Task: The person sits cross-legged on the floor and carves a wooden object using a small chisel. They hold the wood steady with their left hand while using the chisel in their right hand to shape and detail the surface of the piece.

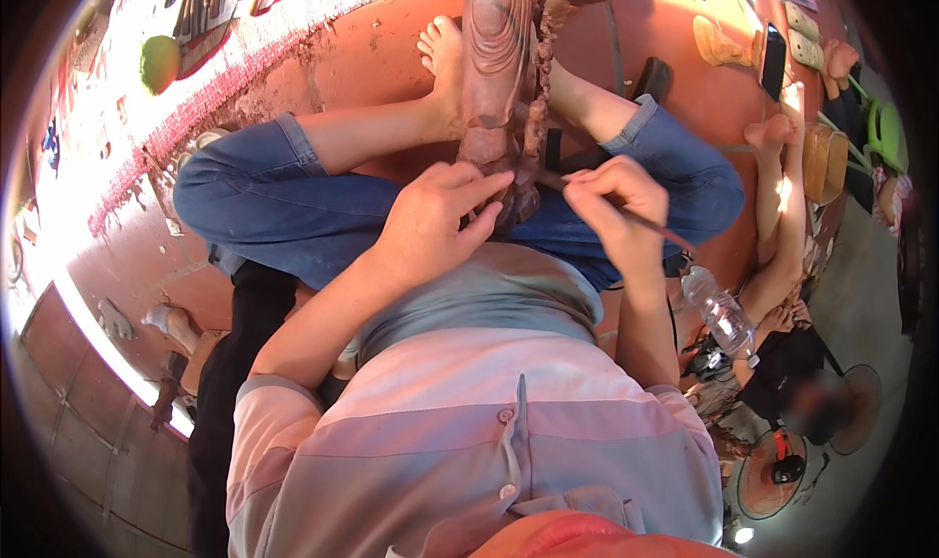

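Observation:
A carved reddish-brown wooden statue (pixel 494 64) with draped robe folds stands or leans between my crossed legs. Its near end sits close to my belly, and a beaded, knobbly strip (pixel 539 108) runs down its right side. My left hand (pixel 435 211) lies against this near end, index finger and thumb on either side of a small part of the carving. In my right hand (pixel 622 204) is a slim stick-like tool with a dark reddish handle (pixel 657 229), pinched between thumb and fingers. The tool's front end points left and meets the carving; its tip is too small to make out.
Several hand tools (pixel 201 5) lie on cloth at the upper left, near a round green object (pixel 159 64). A clear plastic bottle (pixel 719 313) is to my right. Beyond it are another person's bare legs (pixel 782 201), a phone (pixel 773 61) and a fan (pixel 773 475).

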### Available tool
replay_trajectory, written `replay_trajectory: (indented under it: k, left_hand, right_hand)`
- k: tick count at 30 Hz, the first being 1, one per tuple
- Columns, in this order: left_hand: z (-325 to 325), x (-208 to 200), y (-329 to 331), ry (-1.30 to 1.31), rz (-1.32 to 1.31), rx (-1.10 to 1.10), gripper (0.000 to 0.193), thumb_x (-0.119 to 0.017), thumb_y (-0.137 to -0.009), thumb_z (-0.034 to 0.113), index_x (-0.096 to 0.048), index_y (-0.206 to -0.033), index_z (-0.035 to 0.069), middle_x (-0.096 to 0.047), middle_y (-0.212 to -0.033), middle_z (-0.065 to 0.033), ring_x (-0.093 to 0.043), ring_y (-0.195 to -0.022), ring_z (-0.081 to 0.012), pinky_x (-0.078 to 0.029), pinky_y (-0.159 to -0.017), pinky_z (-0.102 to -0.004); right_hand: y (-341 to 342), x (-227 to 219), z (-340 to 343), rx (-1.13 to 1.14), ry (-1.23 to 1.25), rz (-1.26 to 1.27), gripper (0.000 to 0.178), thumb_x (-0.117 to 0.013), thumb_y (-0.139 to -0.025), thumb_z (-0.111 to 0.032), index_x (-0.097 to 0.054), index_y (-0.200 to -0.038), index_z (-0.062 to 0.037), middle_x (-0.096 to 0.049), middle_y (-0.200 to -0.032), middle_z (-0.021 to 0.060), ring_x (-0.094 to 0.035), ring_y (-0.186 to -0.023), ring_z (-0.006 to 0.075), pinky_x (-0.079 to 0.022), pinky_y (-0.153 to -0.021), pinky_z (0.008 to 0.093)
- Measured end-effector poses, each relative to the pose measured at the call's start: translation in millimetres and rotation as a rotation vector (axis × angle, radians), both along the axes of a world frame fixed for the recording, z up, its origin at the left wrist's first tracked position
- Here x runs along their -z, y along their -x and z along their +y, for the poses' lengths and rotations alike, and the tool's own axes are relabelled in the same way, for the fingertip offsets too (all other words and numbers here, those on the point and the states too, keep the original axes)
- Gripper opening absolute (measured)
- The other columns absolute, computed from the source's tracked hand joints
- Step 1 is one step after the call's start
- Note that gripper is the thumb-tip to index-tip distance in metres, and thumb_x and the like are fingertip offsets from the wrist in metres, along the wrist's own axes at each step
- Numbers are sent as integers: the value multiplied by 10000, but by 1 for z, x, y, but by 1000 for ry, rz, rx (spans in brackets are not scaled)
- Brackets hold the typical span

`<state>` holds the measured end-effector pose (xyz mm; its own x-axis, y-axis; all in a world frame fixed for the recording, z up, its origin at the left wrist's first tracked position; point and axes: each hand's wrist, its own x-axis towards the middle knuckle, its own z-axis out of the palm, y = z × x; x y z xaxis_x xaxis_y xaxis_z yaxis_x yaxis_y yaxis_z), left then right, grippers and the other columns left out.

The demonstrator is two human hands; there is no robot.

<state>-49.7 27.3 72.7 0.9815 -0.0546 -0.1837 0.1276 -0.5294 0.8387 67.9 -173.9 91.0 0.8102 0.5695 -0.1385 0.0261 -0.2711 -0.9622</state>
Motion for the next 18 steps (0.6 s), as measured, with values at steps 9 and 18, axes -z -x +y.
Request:
replay_trajectory:
  k: [9,18]
  left_hand:
    - [18,37,7,-167,-65,271,661,-675,-833,276,-412,-1407,83,-445,-1426,-132,-431,-1308,-320,-369,-1082,-400]
    - [33,39,2,-442,-55,274,610,-604,-810,58,-447,-1395,123,-622,-918,-127,-604,-817,-310,-483,-748,-406]
  right_hand:
    - [-31,-5,-44,361,-56,-41,109,-680,-829,19,-590,-768,29,-651,-823,70,-576,-763,54,-463,-680,189]
    - [-78,62,-52,632,-592,329,117,-649,-869,-76,-617,-778,-9,-655,-831,70,-696,-860,240,-570,-818,336]
